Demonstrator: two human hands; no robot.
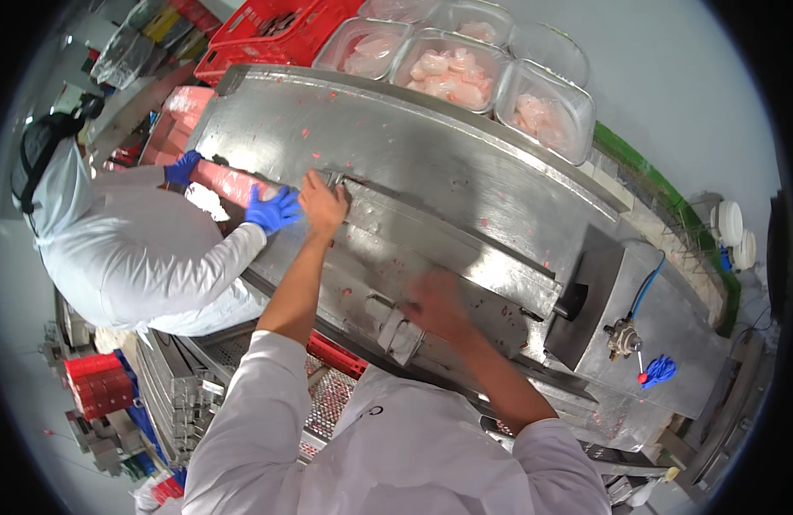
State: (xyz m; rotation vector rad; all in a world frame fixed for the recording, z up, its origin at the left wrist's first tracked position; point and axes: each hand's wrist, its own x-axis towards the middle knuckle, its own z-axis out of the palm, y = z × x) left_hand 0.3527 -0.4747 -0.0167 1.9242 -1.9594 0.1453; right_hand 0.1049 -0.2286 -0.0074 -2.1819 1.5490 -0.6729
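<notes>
My bare left hand [323,206] rests at the left end of a long metal channel [448,240] on the steel table, its fingers stretched out against that end and the thumb apart. My bare right hand [437,302] is smeared by motion above the near side of the channel, close to a pale block-like metal fitting [401,335]; its fingers do not show clearly. Just left of my left hand, a co-worker's blue-gloved hand [272,208] lies on a long pink roll of meat [229,182], while their other gloved hand [183,167] is at its far end.
Small red scraps dot the steel table [396,129]. Clear tubs [448,73] of pale meat stand beyond its far edge, beside a red crate [272,39]. To the right, a metal housing [645,335] carries a red-knobbed lever [642,376] and a blue glove [659,371].
</notes>
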